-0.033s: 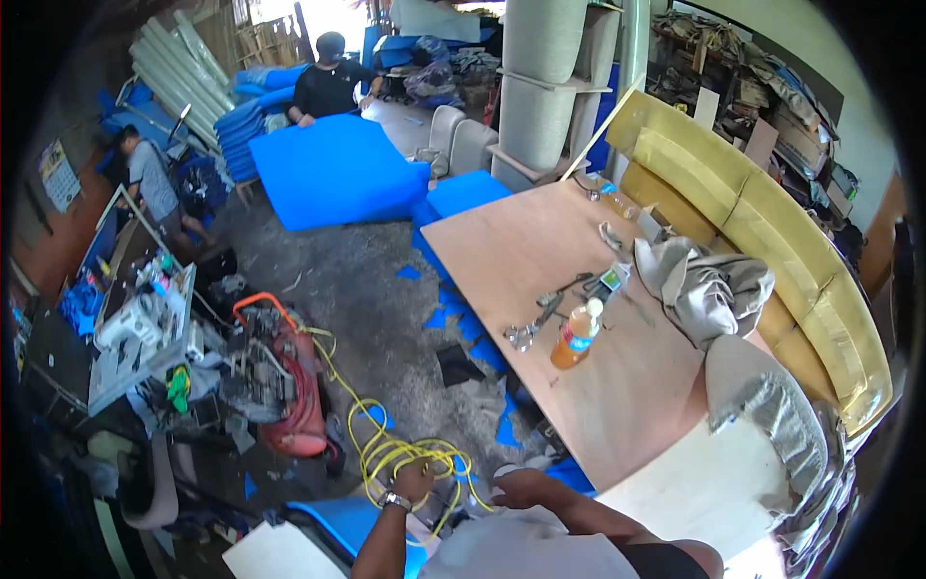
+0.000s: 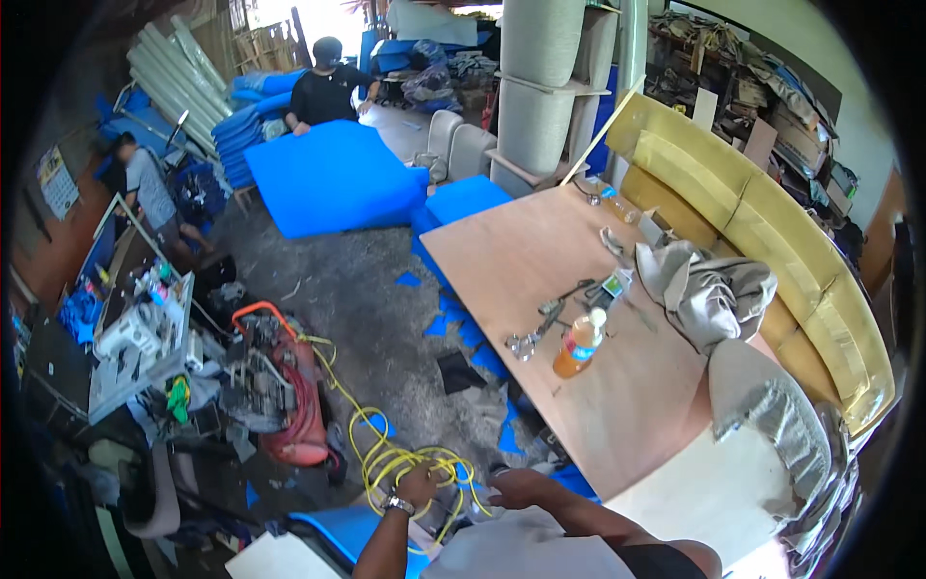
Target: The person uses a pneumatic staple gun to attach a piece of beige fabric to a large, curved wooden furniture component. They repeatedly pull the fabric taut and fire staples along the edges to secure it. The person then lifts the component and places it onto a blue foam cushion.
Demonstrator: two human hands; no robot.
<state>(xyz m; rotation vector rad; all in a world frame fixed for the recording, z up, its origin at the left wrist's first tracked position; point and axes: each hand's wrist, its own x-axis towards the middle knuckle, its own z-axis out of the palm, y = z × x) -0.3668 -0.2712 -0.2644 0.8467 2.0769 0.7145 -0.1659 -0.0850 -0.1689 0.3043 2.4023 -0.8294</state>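
Observation:
My left hand [image 2: 417, 482], with a metal watch on its wrist, is closed at the loops of a thin yellow hose [image 2: 386, 465]. The hose lies in loose coils around that hand and runs away along the floor to a red air compressor [image 2: 295, 410]. Close by on the right, my right hand [image 2: 519, 488] has its fingers curled in beside the lowest loop. What those fingers hold, if anything, is hidden. Below the left hand lies a blue sheet [image 2: 338, 526] beside my forearm.
A plywood table [image 2: 482, 261] at the right carries an orange drink bottle [image 2: 579, 345], tools and grey fabric [image 2: 704, 289]. Blue scraps [image 2: 408, 279] litter the floor. A sewing machine [image 2: 125, 333] stands left. Farther off, a person [image 2: 328, 92] holds a big blue sheet [image 2: 328, 183].
The big blue sheet held by the far person has dipped slightly. My hands stay by the hose with hardly any shift.

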